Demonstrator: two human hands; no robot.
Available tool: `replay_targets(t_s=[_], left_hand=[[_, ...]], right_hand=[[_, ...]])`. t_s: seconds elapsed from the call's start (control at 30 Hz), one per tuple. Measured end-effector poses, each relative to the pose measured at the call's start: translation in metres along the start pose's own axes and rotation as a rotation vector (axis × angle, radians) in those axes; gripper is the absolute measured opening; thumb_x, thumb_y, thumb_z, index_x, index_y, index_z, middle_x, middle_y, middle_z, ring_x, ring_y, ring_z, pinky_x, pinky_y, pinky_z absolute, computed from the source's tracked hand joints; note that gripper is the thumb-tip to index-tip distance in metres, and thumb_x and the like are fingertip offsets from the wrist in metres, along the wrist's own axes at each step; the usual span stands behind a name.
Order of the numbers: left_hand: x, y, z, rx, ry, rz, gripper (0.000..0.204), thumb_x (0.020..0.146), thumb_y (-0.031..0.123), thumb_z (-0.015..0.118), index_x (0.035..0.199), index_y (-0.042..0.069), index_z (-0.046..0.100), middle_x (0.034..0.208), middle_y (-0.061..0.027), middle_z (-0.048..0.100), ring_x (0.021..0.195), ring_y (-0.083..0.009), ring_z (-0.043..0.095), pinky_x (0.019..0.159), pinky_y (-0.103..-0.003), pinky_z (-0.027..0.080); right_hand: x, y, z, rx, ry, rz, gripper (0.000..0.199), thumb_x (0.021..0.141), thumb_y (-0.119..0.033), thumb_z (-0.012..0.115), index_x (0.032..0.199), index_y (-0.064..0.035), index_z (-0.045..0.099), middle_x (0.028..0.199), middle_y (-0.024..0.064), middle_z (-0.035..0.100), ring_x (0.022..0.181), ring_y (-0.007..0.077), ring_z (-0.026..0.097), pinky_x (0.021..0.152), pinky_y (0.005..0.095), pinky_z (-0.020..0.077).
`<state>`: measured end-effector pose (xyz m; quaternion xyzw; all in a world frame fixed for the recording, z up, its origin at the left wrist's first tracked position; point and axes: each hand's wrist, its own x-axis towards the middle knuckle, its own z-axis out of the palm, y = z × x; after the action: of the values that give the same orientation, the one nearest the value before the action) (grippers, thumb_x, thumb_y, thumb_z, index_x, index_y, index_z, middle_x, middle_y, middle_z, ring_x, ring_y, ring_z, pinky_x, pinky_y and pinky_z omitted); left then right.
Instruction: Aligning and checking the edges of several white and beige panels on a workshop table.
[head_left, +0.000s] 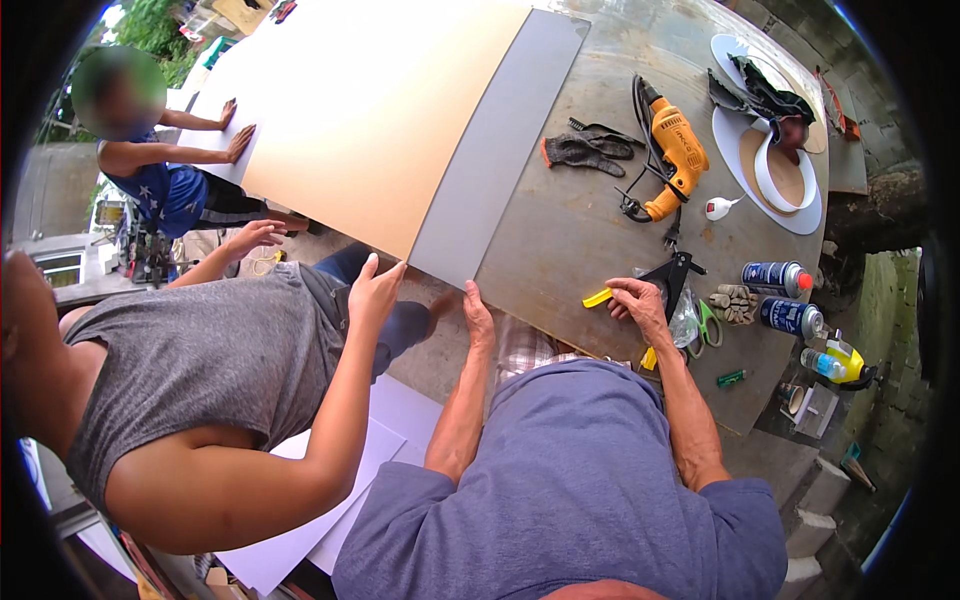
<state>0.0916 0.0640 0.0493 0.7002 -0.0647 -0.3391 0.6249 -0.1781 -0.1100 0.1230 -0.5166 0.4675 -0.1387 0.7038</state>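
Note:
My left hand point(478, 318) is at the near end of a long grey strip of sheet point(500, 150), gripping its edge; some of its fingers are hidden. The strip lies along the side of a large cream-coloured sheet point(390, 120) on the metal table point(560, 235). My right hand point(640, 303) is closed with curled fingers on a slim yellow tool point(597, 298), whose other end the hand covers. Just beyond that hand lie a black hand tool point(680, 268) with long handles and green-handled scissors point(708, 325).
A co-worker's hand point(375, 290) is at the cream sheet's corner; another person's hands point(238, 142) press its far left edge. On the table are a yellow drill point(677, 150), a dark glove point(590, 152), a small white bottle point(718, 208), spray cans point(790, 317) and a white visor point(785, 175).

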Motion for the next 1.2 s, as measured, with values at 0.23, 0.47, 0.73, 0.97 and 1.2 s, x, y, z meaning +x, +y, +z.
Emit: replay_targets(t_s=[0.23, 0.47, 0.73, 0.97, 1.2], left_hand=[[0.0026, -0.0039, -0.0041, -0.015, -0.012, -0.028, 0.068, 0.099, 0.051, 0.037, 0.131, -0.009, 0.044, 0.135, -0.0130, 0.048, 0.123, -0.0220, 0.043, 0.106, -0.032, 0.030], [0.0012, -0.0029, -0.0044, -0.008, -0.055, -0.063, 0.068, 0.099, 0.051, 0.038, 0.131, -0.009, 0.044, 0.135, -0.0124, 0.048, 0.123, -0.0218, 0.043, 0.106, -0.032, 0.030], [-0.0024, 0.0019, -0.0006, -0.034, -0.011, -0.005, 0.067, 0.098, 0.052, 0.038, 0.128, -0.008, 0.047, 0.129, -0.0114, 0.051, 0.117, -0.0216, 0.047, 0.102, -0.031, 0.033], [-0.0024, 0.0025, 0.0028, -0.045, 0.010, 0.002, 0.066, 0.098, 0.052, 0.039, 0.125, -0.007, 0.050, 0.125, -0.0103, 0.054, 0.112, -0.0208, 0.049, 0.099, -0.031, 0.036], [0.0004, -0.0056, 0.0018, -0.049, 0.014, 0.021, 0.067, 0.098, 0.053, 0.039, 0.126, -0.007, 0.050, 0.126, -0.0102, 0.054, 0.114, -0.0202, 0.049, 0.100, -0.031, 0.035]], right_hand=[[-0.0018, -0.0030, 0.0004, -0.027, 0.030, 0.021, 0.023, 0.090, -0.013, 0.059, 0.109, -0.0035, 0.068, 0.073, 0.0054, 0.068, 0.058, 0.0094, 0.063, 0.052, 0.0207, 0.0502], [-0.0024, -0.0023, 0.0009, -0.002, 0.001, -0.011, 0.023, 0.090, -0.013, 0.059, 0.109, -0.0030, 0.067, 0.073, 0.0058, 0.068, 0.058, 0.0100, 0.064, 0.052, 0.0207, 0.0504], [-0.0019, -0.0015, 0.0011, -0.011, 0.028, 0.030, 0.024, 0.090, -0.013, 0.059, 0.109, -0.0026, 0.067, 0.074, 0.0056, 0.068, 0.058, 0.0098, 0.063, 0.052, 0.0206, 0.0502], [-0.0002, -0.0020, 0.0013, 0.002, 0.002, 0.009, 0.023, 0.090, -0.013, 0.059, 0.109, -0.0037, 0.067, 0.074, 0.0053, 0.067, 0.059, 0.0092, 0.063, 0.051, 0.0205, 0.0500], [-0.0009, -0.0017, 0.0004, 0.009, 0.002, -0.001, 0.022, 0.090, -0.014, 0.059, 0.108, -0.0040, 0.068, 0.073, 0.0049, 0.068, 0.058, 0.0085, 0.063, 0.051, 0.0200, 0.0500]])
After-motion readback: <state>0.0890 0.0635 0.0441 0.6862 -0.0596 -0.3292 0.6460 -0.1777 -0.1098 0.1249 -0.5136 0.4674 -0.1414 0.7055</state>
